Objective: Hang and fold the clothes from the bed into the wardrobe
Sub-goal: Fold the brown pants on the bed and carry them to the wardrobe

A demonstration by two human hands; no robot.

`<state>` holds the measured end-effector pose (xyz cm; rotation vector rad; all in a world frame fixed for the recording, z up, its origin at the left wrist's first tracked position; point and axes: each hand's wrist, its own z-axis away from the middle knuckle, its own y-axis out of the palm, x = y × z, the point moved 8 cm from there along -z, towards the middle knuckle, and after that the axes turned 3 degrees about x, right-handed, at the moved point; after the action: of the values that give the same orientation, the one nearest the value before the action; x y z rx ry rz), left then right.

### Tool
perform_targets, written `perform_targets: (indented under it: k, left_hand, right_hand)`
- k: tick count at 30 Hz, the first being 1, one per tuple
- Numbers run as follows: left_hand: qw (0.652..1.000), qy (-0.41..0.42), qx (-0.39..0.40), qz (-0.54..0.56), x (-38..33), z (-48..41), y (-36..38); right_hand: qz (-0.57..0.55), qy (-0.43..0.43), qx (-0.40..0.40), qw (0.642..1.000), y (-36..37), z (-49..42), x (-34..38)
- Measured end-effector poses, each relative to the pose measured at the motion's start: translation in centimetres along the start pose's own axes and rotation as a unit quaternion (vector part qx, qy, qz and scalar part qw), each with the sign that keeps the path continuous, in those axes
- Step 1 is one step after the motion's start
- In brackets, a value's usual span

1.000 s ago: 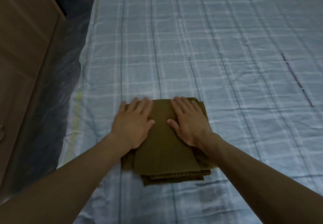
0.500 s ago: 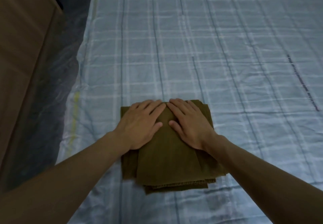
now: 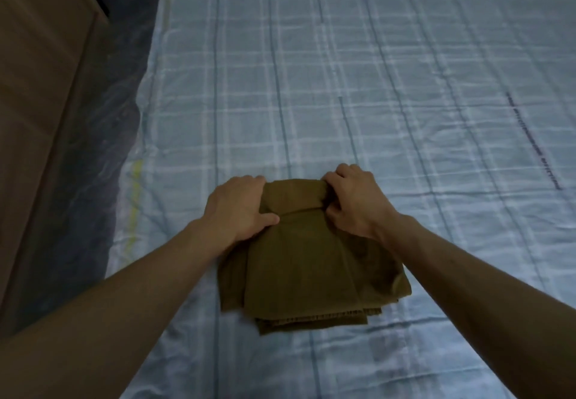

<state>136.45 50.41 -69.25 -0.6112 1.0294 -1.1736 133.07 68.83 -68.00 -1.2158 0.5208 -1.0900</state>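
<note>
A folded olive-brown garment (image 3: 308,267) lies on the bed's light blue checked sheet (image 3: 343,87), near the bed's front. My left hand (image 3: 238,208) grips the garment's far left corner, fingers curled under the fold. My right hand (image 3: 353,200) grips the far right corner the same way. The far edge of the garment is lifted and bunched between the two hands. Its near edge rests on the sheet in several layers.
A brown wooden cabinet side (image 3: 37,87) stands along the left. Between it and the bed runs a dark strip covered in clear plastic film (image 3: 103,136). The sheet stretches away to the far side and to the right.
Both hands were lying flat on top of the garment. They have slid to its far corners and closed on it, raising the far edge.
</note>
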Motion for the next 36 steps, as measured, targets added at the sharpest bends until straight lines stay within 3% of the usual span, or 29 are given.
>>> perform_targets:
  k: [8, 16, 26, 31, 36]
  left_hand:
    - [0.988, 0.072, -0.079, 0.115, -1.1, 3.2, -1.4]
    - [0.967, 0.087, -0.127, 0.204, -1.8, 6.2, -4.9]
    - [0.943, 0.147, -0.253, 0.160, -6.6, 17.2, -16.4]
    - [0.922, 0.146, -0.330, 0.137, -9.9, 23.6, -23.5]
    - [0.922, 0.097, -0.357, 0.111, -13.9, 31.5, -29.0]
  right_hand:
    - [-0.144, 0.024, 0.070, 0.987, -0.9, 1.8, -1.5]
    - [-0.265, 0.024, -0.015, 0.964, -4.8, 5.5, -1.8]
    - [-0.250, -0.039, -0.136, 0.958, -18.8, 13.3, 4.5]
    - [-0.228, -0.095, -0.186, 0.951, -26.8, 17.4, 7.4]
    - [-0.217, -0.151, -0.213, 0.941, -33.7, 22.4, 9.7]
